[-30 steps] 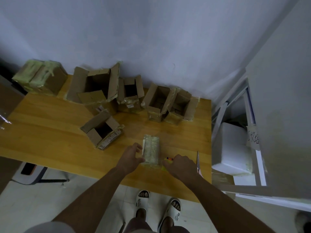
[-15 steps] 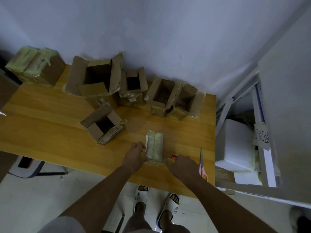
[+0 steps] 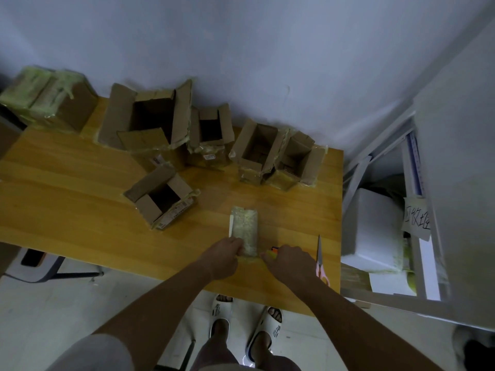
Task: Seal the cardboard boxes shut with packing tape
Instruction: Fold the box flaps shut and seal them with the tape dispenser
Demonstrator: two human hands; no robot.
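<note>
Five open boxes (image 3: 160,129) unsealed at back of desk (image 3: 67,210); taped box (image 3: 48,103) at far left looks done. Left hand (image 3: 223,257) grip pinches small taped box (image 3: 245,228) near front edge; right hand (image 3: 288,261) grip curled on tape dispenser (image 3: 273,250), partly hidden
</note>
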